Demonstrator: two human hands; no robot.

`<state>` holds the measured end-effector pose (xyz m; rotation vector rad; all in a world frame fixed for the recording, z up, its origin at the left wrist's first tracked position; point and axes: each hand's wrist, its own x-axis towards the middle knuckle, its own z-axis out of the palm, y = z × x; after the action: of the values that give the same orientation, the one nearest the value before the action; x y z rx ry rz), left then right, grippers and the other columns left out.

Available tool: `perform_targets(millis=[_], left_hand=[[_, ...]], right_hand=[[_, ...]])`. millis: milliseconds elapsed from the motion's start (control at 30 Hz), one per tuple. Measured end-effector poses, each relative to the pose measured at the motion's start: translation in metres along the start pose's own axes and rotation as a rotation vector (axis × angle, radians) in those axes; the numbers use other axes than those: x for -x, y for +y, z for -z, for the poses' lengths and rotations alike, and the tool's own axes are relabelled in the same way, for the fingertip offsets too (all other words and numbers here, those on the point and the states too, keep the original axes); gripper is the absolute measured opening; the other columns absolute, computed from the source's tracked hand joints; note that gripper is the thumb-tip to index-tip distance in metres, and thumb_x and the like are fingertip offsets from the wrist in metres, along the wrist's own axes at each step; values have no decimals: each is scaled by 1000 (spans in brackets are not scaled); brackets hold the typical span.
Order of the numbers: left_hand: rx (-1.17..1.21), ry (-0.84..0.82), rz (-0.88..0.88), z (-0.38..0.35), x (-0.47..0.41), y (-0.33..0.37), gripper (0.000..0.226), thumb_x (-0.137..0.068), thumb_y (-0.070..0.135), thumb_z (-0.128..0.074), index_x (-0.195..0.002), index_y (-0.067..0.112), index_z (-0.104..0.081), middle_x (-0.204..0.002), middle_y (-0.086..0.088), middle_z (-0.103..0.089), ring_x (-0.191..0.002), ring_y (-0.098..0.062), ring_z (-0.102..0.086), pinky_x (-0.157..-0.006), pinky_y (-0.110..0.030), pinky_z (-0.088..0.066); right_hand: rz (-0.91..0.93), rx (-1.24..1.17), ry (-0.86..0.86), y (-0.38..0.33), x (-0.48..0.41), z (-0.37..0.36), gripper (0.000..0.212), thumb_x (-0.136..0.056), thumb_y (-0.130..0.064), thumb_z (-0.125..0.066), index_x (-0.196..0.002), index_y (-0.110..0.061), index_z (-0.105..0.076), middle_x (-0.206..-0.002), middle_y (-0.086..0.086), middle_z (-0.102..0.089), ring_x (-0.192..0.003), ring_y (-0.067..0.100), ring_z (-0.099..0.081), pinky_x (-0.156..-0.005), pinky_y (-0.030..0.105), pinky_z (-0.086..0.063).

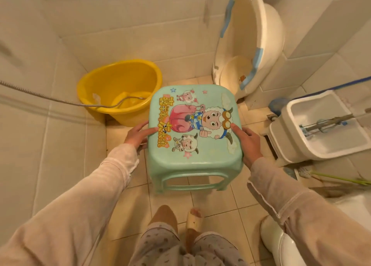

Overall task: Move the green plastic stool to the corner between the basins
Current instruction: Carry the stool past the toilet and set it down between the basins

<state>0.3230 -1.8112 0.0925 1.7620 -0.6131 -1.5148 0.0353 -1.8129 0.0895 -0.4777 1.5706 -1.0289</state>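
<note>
The green plastic stool (193, 137), with cartoon sheep printed on its seat, is upright in the middle of the view over the tiled floor. My left hand (138, 134) grips its left edge and my right hand (248, 142) grips its right edge, thumbs on the seat. A yellow basin (120, 89) stands on the floor at the back left, against the wall. A white baby tub (249, 41) with blue trim leans upright against the back wall on the right. The stool's far edge lies between these two basins.
A metal shower hose (60, 101) runs from the left wall into the yellow basin. An open white cistern (321, 129) stands at the right, with a toilet rim (281, 243) at the lower right. My feet in slippers (180, 219) are just behind the stool.
</note>
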Motion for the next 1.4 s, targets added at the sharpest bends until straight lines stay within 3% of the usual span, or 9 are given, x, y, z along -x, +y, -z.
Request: perform_targets(millis=[100,233,433,600,700,800,1100,1300,1400], left_hand=[[8,-16,-6,-2,-33,25,54,-78,14,-65,-129,22,-51,-87,4,-67,-66,-9,-67,-66,-27,-51],[37,-44,0,-5,-83,53,58,-77,14,-66,-133,20,-49,-97,-1,-67,-80,-15,-64,-81,-35,-52],[21,-120,70,-10,-154,116,61,-80,13,-65,-136,19,-43,-109,-7,-63,-79,-17,-64,-59,-25,-51],[-25,-156,76,-25,-209,171,67,-81,10,-63,-141,17,-36,-133,-16,-56,-116,-34,-57,-88,-39,-49],[-37,-166,41,-37,-233,200,68,-80,10,-64,-141,16,-36,-135,-17,-55,-119,-36,-54,-95,-43,-47],[-48,-160,24,-48,-254,220,67,-80,11,-64,-141,15,-36,-135,-17,-54,-120,-38,-53,-88,-40,-47],[-6,-75,71,-98,-328,263,59,-79,15,-64,-135,13,-45,-133,-17,-55,-97,-28,-52,-69,-33,-48],[55,52,98,-129,-368,298,59,-81,16,-62,-136,10,-44,-133,-16,-55,-98,-27,-52,-65,-32,-48],[80,107,82,-137,-385,318,56,-79,16,-64,-133,10,-49,-126,-15,-59,-93,-27,-55,-62,-28,-47]], right_hand=[[7,-10,1,-19,-28,-18,59,-74,-24,-74,-126,-1,-55,-98,14,-72,-73,19,-69,-63,27,-58],[19,-1,27,-39,-67,-46,61,-75,-25,-74,-127,-1,-55,-95,12,-71,-70,15,-68,-58,24,-57],[20,17,119,-74,-125,-92,58,-74,-26,-75,-123,0,-58,-108,19,-69,-74,20,-67,-65,26,-56],[38,-6,154,-112,-163,-118,34,-76,-24,-73,-103,-7,-64,-101,18,-69,-69,16,-66,-60,24,-56],[48,-17,187,-138,-184,-127,48,-76,-27,-73,-115,-1,-61,-110,18,-69,-91,28,-69,-82,36,-57],[52,3,185,-159,-205,-132,62,-75,-31,-73,-127,-2,-55,-120,18,-65,-108,32,-64,-96,41,-51],[-5,35,107,-217,-320,-144,66,-72,-30,-76,-127,0,-55,-126,22,-61,-117,34,-59,-104,46,-45],[-56,112,-28,-274,-398,-162,68,-68,-32,-78,-125,-1,-55,-117,18,-66,-84,25,-65,-75,33,-54],[-35,163,-96,-302,-425,-173,70,-67,-38,-77,-124,-3,-57,-121,19,-65,-105,32,-65,-95,44,-51]])
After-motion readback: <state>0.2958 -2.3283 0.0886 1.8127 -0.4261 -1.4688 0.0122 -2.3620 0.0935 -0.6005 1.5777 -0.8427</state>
